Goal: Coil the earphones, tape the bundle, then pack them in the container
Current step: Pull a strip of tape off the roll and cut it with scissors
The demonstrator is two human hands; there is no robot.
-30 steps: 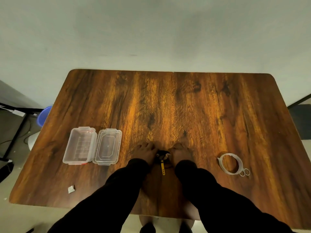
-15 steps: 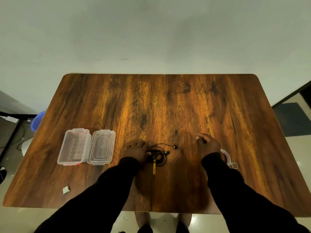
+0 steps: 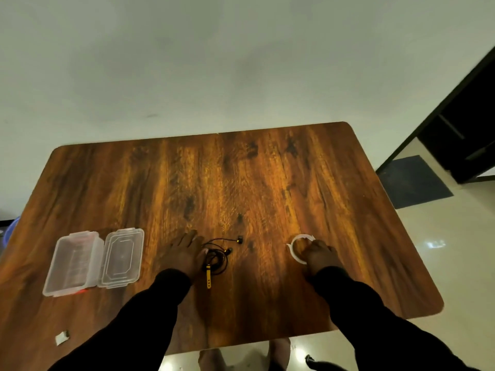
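Note:
The black earphones lie in a loose coil on the wooden table, two earbuds sticking out at the top right and a yellow remote pointing toward me. My left hand lies flat just left of the coil, its thumb touching the cable. To the right, my right hand has its fingers curled over the near edge of the white tape roll. The clear plastic container stands open at the left, with its hinged lid lying flat beside it.
A small white paper scrap lies near the table's front left corner. The table's right edge drops to a tiled floor with a dark mat. A plain wall stands behind the table.
My right hand left the earphone coil, moved right and came down on the tape roll. My left hand stayed by the coil. The view turned to the right.

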